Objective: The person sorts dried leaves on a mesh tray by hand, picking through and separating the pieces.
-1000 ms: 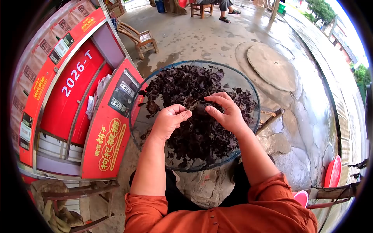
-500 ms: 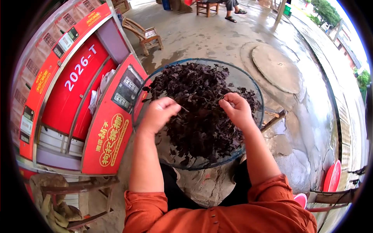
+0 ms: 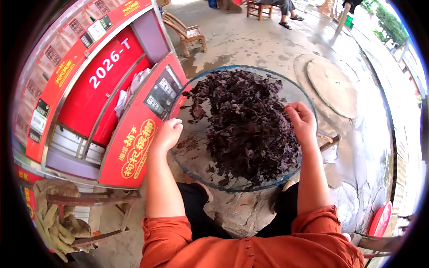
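Note:
A heap of dark purple, curled leaves (image 3: 250, 125) covers much of a round mesh tray with a blue rim (image 3: 308, 96). Over the tray's left rim is my left hand (image 3: 167, 135), its fingers curled closed, clear of the heap. Whatever those fingers may hold is hidden. My right hand (image 3: 303, 123) is at the heap's right edge, with thumb and fingers pinched together by the outer leaves. Anything between these fingertips is too small to make out. A thin scatter of brownish bits (image 3: 190, 144) lies on the mesh near my left hand.
A red display cabinet (image 3: 138, 138) stands close on the left. A small bamboo chair (image 3: 190, 35) is beyond the tray, and a seated person's legs (image 3: 286, 11) show farther back. A round concrete cover (image 3: 331, 87) lies at right. Cloths hang on a wooden chair (image 3: 58, 210) lower left.
My left hand has drawn back left from above the leaves, and the thin stem at its fingertips no longer shows. My right hand has shifted right to the heap's edge. The view has turned slightly.

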Tool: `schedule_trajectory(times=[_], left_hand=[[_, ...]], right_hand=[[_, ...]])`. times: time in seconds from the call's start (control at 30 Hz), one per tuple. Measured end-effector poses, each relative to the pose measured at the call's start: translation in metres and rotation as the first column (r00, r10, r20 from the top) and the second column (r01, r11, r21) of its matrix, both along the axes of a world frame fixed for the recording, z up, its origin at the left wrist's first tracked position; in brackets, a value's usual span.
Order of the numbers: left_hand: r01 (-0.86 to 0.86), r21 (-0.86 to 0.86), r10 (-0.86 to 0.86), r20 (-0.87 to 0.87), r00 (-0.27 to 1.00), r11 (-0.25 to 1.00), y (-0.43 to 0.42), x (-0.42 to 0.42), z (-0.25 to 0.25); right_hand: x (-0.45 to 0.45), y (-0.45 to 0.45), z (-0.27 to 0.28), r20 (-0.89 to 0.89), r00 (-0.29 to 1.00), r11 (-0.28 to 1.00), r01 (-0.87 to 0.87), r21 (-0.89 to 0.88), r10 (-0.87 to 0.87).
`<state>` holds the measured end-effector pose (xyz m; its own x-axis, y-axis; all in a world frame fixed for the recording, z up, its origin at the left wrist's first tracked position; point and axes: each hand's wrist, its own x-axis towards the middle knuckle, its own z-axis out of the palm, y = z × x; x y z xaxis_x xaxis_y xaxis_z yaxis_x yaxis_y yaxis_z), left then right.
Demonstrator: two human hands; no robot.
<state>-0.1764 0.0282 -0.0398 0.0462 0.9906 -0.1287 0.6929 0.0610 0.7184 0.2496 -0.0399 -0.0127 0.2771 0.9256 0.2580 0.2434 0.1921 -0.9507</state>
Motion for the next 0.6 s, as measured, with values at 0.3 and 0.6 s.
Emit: schedule_trajectory(times=[0.3, 0.6], left_hand=[[0.261, 0.166, -0.280, 0.099, 0.955, 0.951, -0.019, 0.082, 0.045], [0.315, 0.239, -0.334, 0.043, 0.942, 0.918, -0.024, 0.105, 0.051]], right_hand=[[-0.006, 0.038, -0.008, 0.360, 0.932, 0.986, 0.100, -0.134, -0.045], [-0.011, 0.084, 0.001, 0.546, 0.821, 0.968, -0.029, -0.251, 0.166]])
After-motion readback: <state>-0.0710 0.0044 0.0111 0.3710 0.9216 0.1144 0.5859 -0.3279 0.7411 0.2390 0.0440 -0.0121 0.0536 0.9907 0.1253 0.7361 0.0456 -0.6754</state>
